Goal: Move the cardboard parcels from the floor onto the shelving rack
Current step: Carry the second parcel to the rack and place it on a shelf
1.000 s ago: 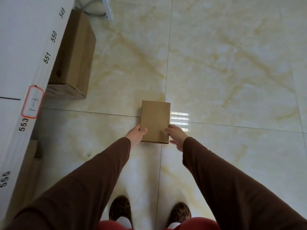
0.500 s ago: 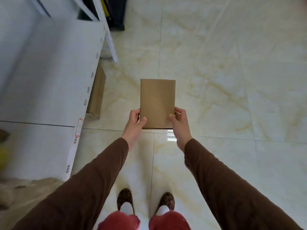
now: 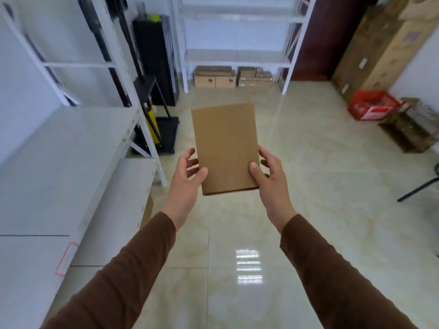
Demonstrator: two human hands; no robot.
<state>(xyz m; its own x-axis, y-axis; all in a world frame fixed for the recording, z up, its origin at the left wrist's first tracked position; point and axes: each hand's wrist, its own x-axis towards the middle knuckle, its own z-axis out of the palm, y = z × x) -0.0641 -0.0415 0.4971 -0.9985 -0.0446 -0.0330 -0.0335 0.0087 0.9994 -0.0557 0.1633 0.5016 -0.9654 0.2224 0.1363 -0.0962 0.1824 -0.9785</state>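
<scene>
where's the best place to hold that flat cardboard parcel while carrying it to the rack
Grip the near end's two long edges, one hand per side, as now: left hand and right hand pinch the cardboard parcel, thumbs on top. It is thin and flat, so its narrow sides offer little to press against.

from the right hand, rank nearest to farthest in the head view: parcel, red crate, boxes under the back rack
1. parcel: held in the right hand, centre.
2. red crate: on the floor, off to the right.
3. boxes under the back rack: against the far wall, straight ahead.
</scene>
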